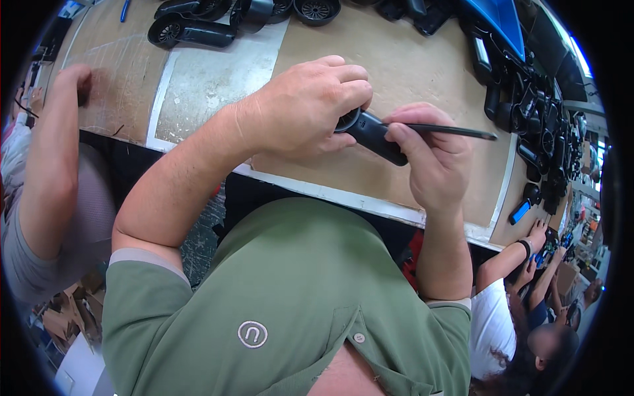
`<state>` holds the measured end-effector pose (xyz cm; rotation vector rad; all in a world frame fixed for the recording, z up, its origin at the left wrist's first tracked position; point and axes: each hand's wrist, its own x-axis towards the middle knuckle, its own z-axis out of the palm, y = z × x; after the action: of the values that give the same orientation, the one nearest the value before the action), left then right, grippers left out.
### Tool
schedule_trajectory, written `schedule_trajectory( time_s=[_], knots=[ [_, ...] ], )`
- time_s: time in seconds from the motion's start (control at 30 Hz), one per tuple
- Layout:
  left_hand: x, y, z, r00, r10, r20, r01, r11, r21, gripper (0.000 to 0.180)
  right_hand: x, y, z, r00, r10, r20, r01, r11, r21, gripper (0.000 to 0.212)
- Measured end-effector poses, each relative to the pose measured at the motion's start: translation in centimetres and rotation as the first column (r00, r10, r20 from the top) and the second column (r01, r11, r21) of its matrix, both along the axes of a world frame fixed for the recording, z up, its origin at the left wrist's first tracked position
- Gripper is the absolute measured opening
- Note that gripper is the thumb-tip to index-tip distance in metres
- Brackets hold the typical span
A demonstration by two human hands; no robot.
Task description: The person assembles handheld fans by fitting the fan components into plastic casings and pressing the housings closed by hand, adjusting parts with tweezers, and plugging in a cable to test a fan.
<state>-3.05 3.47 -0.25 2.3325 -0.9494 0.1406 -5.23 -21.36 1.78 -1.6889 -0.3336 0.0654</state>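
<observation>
Part: Because it is lifted clear of the bench and braced between two hands, the black part (376,135) is kept steady just in front of the chest; it is a short dark handle-like body with a round ribbed end, held above the near edge of the bench.
Left hand: The left hand (310,109) is curled over the round end, fingers closed around it and knuckles uppermost, so that the end is largely covered; a firm clamp is judged to be the reason for this hold.
Right hand: The right hand (432,158) is wrapped about the lower end of the part, and a thin black rod (456,131) is pinched between thumb and forefinger, fingers shut on both. The rod is laid nearly level, its free tip pointed away to the right.
Arms: Both forearms are brought in from below, elbows spread, wrists bent inward so that the hands meet over the part.
Bench: A brown board (409,59) with a pale worn patch is seen under the hands.
Beyond: Similar black parts (198,30) are piled along the far edge and down the right side (535,112).
Others: A neighbour's arm (53,145) is rested on the bench at the left; other people's hands (535,237) are seen at the lower right.
</observation>
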Motion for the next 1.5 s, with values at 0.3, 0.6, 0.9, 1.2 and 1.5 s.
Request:
schedule_trajectory(
  time_s=[0.3,0.6,0.9,1.2,1.5],
  knots=[
    [0.0,0.0,-0.2,1.000,-0.009,0.020,0.009,1.000,-0.019,0.043,0.2,0.9,-0.5,0.987,0.082,0.138,-0.049,0.972,-0.230,0.012],
    [0.2,0.1,-0.2,1.000,-0.026,0.012,0.026,1.000,-0.008,0.043,0.2,1.5,-1.1,0.954,0.078,0.291,0.001,0.965,-0.261,0.012],
    [0.2,0.1,-0.3,0.999,-0.033,0.032,0.033,0.999,-0.011,0.043,-0.1,1.7,-0.5,0.965,0.036,0.261,0.032,0.967,-0.254,0.012],
    [0.1,0.0,-0.1,1.000,-0.016,0.023,0.016,1.000,-0.001,0.042,0.0,1.6,0.2,0.989,0.026,0.143,0.016,0.957,-0.289,0.011],
    [0.0,-0.1,0.3,0.999,-0.007,0.042,0.006,1.000,0.009,0.034,-0.1,1.7,0.1,0.997,-0.068,0.047,0.073,0.991,-0.114,0.009]
  ],
)
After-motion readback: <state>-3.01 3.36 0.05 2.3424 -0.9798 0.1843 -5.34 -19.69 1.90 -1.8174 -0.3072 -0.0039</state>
